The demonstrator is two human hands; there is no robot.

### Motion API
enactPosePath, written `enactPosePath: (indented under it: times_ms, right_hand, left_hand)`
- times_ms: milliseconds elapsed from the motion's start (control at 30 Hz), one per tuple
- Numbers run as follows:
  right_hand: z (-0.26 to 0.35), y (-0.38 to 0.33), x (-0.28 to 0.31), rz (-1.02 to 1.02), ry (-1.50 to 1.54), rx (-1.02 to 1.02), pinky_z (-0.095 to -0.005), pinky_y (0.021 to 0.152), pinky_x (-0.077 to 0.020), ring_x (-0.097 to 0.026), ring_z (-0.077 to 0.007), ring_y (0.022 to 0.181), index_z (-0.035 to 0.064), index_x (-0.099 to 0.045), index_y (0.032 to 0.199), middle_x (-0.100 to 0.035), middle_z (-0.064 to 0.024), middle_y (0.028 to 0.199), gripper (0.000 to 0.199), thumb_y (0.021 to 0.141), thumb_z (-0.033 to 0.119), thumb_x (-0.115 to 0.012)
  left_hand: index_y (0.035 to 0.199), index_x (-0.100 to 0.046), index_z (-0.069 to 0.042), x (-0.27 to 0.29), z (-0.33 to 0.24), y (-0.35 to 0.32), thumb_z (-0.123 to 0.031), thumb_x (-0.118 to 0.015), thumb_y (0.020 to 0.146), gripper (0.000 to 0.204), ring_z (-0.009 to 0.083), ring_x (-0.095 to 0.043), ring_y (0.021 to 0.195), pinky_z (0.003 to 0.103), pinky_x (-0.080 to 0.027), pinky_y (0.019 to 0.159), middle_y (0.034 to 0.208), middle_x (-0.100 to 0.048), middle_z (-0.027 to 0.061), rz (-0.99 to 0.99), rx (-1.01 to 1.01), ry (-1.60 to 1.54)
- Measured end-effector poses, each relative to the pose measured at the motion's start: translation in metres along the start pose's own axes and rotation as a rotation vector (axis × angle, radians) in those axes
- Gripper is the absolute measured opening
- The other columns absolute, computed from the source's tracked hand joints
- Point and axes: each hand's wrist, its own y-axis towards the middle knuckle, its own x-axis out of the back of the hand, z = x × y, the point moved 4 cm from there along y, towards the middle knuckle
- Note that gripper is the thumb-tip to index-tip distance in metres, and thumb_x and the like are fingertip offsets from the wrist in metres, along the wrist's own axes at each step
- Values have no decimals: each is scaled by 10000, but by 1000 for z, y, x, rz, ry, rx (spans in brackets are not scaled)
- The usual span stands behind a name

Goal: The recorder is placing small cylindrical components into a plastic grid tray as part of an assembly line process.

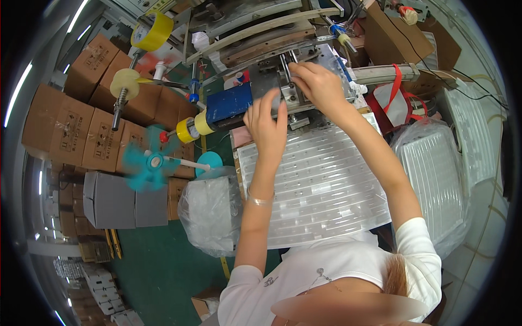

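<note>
Right hand [318,81] up on grey metal machine block [291,95], fingers curled, tips pinching small part there; part too small to tell. Left hand [266,122] just beside block, fingers spread open, holding nothing seen. Block sits above clear plastic tray with long slots [321,185]; slots run left to right. Blue box-shaped machine part [228,103] left of hands. Yellow tape roll [152,31] far up left. Teal spinning fan [148,162] left, blurred. Brown cardboard boxes [70,122] behind fan. Clear plastic bags [209,214] beside tray.
</note>
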Motion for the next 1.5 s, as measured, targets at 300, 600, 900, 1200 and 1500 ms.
enactPosePath:
  times_ms: [300, 600, 900, 1200, 1500]
  right_hand:
    - [-11, -7, -6, -177, -56, 95, -364, 793, -485, -601, -276, 914, 72, -626, 1033, -639, -88, 1024, 240, 825, 191, -613]
    - [32, -158, 52, 791, 212, -20, -329, 643, -515, -614, -245, 779, 93, -623, 1033, -582, -62, 837, 281, 754, 62, -598]
    - [29, -232, 46, 996, -64, 199, -297, 651, -505, -582, -200, 818, 134, -617, 975, -537, -54, 903, 238, 748, 104, -554]
    - [29, -230, 46, 956, -5, 154, -327, 666, -507, -580, -225, 804, 129, -606, 939, -541, -68, 861, 198, 754, 96, -542]
    - [28, -225, 45, 981, 10, 105, -330, 688, -506, -582, -239, 795, 123, -621, 914, -558, -79, 858, 189, 746, 80, -544]
  left_hand:
    - [958, -630, -34, -2, -14, -93, -154, -722, 779, 234, 128, -532, 638, 251, -447, 620, 808, -613, 57, 248, 404, -525]
    - [922, -605, -25, 1, 26, -132, -161, -650, 857, 157, 76, -521, 714, 226, -439, 668, 836, -608, 8, 124, 668, -723]
    - [921, -601, -28, 0, 16, -142, -172, -629, 878, 153, 65, -522, 719, 218, -435, 668, 822, -599, 1, 209, 692, -767]
    - [981, -619, -39, 2, 10, -149, -177, -628, 869, 178, 85, -540, 688, 228, -445, 650, 800, -621, 18, 266, 668, -636]
    - [999, -626, -51, 3, 17, -155, -152, -586, 883, 160, 80, -524, 657, 231, -436, 623, 780, -620, 11, 275, 704, -647]
